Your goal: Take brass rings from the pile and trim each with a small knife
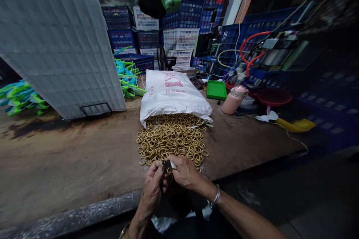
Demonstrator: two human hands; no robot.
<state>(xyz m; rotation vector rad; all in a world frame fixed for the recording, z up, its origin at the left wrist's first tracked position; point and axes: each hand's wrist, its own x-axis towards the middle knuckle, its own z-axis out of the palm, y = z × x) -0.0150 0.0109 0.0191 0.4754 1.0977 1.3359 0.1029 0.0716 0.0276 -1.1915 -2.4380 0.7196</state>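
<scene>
Near the table's front edge my two hands meet over a spill of brass-coloured rings (pixel 171 142). My left hand (pixel 154 181) is closed in a pinch with thumb and fingertips together; what it grips is too small to make out. My right hand (pixel 186 173) is closed around a small black-and-whitish piece (pixel 168 164), whose dark end reaches to the left fingertips. One or two rings show just under the fingers. Behind the spill lies a white woven sack (pixel 174 99) with red print, its mouth facing me and rings coming out of it.
A grey padded panel (pixel 64 48) stands on the left of the wooden table (pixel 84 160), with green and blue plastic pieces (pixel 127 76) behind it. To the right are a pink bottle (pixel 235 99), a green tray (pixel 216 89), a yellow scoop (pixel 295 125) and a machine with red hoses (pixel 277 50).
</scene>
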